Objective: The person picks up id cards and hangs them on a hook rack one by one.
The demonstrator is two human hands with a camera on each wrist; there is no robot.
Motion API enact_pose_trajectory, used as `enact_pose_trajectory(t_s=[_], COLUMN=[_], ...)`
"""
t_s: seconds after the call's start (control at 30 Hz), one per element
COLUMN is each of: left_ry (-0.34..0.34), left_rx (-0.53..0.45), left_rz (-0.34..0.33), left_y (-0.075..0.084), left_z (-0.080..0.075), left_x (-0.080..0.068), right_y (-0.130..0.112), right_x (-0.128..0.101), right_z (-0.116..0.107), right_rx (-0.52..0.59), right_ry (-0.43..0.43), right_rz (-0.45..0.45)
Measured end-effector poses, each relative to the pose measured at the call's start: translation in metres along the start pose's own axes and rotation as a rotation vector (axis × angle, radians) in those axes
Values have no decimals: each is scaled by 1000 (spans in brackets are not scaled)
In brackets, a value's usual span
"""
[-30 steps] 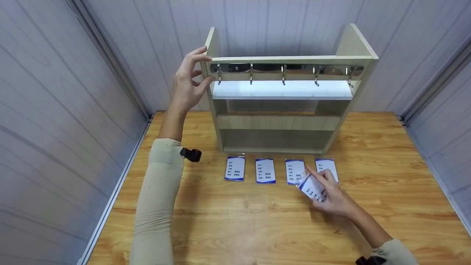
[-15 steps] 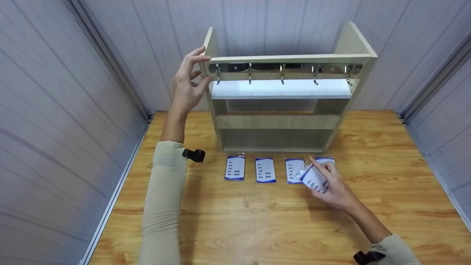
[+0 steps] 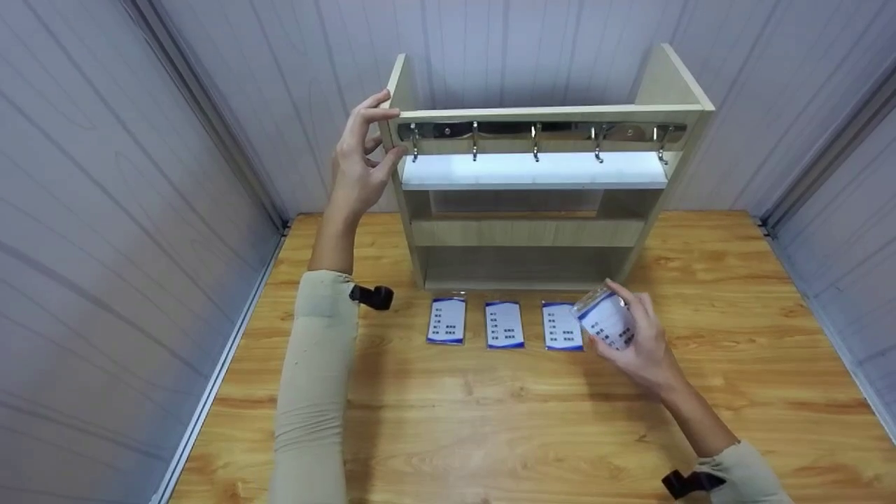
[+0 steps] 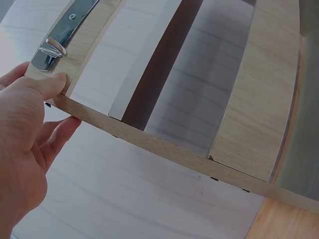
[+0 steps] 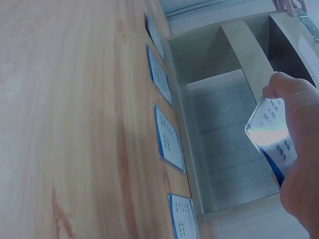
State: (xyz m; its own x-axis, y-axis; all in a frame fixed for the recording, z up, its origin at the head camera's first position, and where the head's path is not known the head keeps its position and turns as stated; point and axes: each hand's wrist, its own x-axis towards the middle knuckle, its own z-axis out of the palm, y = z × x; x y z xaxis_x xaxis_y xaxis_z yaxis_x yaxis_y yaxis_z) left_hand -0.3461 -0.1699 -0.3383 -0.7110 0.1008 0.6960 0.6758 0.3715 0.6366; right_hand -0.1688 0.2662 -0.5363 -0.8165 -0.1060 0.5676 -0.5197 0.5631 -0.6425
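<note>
My left hand (image 3: 357, 161) grips the top left corner of a pale wooden shelf unit (image 3: 528, 232), thumb on the front and fingers around the side panel (image 4: 134, 128). My right hand (image 3: 644, 350) pinches a blue-and-white badge card (image 3: 607, 323) in a clear sleeve by its edges. The card is tilted and held up in front of the shelf's lower right corner. Below, similar badge cards (image 3: 448, 320) lie in a row along the shelf's foot. The one furthest right (image 5: 183, 216) shows in the right wrist view but is hidden behind my right hand in the head view.
A metal rail (image 3: 448, 131) with several hooks (image 3: 536, 143) runs across the shelf's top front. A white board (image 3: 532, 170) sits below it. The shelf stands on a wood-grain tabletop (image 3: 448, 420), enclosed by pale panel walls (image 3: 105, 210).
My right hand has lifted the badge card up toward the shelf and turned it more upright. My left hand keeps its grip on the shelf corner.
</note>
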Motion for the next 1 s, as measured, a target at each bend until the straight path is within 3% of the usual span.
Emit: enact_pose_trajectory(t_s=[0.27, 0.7, 1.0], left_ry=[5, -2, -4], left_rx=[-4, -33, -35], left_rz=[-12, -29, -13], left_y=[0, 1, 2], left_z=[1, -2, -1], left_x=[-1, 0, 2], right_y=[-5, -12, -19], right_x=[3, 22, 42], right_z=[5, 9, 2], right_rx=[13, 49, 87], right_ry=[100, 328, 481], right_rz=[30, -15, 57])
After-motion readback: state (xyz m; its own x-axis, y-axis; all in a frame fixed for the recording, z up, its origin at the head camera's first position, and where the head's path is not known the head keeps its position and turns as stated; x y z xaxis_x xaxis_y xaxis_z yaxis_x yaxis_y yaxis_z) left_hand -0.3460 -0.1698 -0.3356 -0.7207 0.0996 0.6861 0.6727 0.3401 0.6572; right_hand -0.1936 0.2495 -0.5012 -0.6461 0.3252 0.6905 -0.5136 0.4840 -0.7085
